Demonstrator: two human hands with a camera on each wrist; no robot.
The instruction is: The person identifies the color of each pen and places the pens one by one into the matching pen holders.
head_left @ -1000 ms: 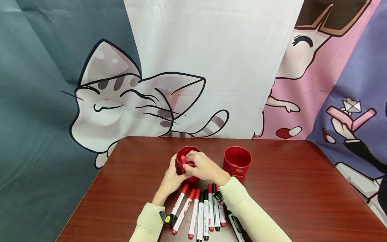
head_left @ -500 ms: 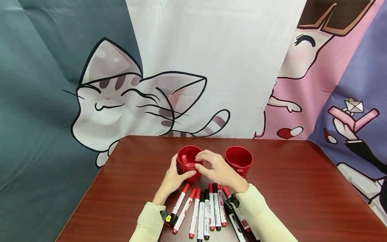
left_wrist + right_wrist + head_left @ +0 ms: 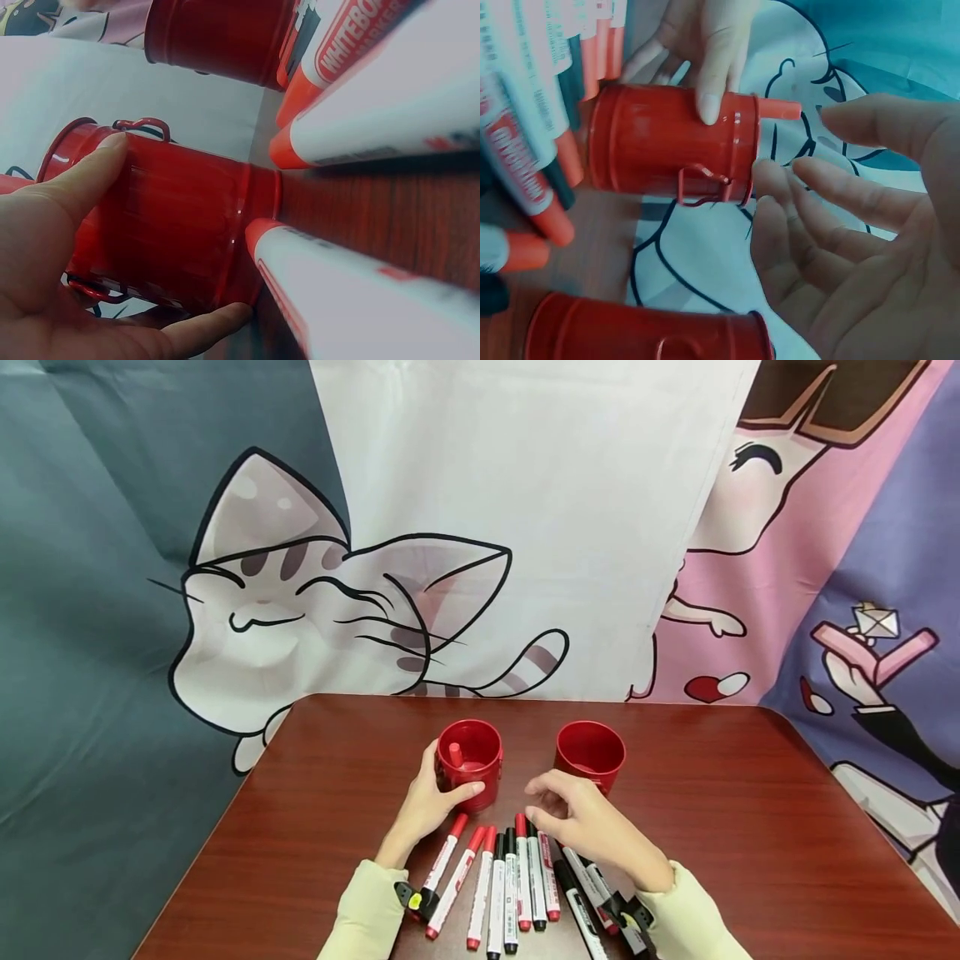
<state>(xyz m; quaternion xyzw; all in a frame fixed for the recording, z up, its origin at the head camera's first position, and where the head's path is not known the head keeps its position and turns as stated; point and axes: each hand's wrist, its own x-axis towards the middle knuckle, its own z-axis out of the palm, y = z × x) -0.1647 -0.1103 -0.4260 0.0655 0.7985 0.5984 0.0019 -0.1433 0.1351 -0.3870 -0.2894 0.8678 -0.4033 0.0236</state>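
Note:
A small red metal bucket [image 3: 491,775] with loop handles stands upright near the table's back edge. Round its left side curls my left hand [image 3: 420,806], thumb across the front. A whiteboard marker [image 3: 456,754] leans inside, its red cap showing above the rim in the right wrist view. My right hand [image 3: 596,820] hovers over the markers in front of a second red bucket [image 3: 588,752], fingers loosely bent and nothing between them. Several white markers with red or black caps, such as a red-capped marker [image 3: 482,889], lie in a row nearer the person.
Bare brown table [image 3: 750,827] shows to the right of the second bucket. A cloth backdrop [image 3: 525,468] with cartoon drawings hangs behind the table's back edge. The left wrist band [image 3: 420,903] overlaps the lower end of the leftmost markers.
My right hand has drawn away from inside the left bucket, moving right and toward the person, and left the red-capped marker there. My left hand has stayed on the bucket.

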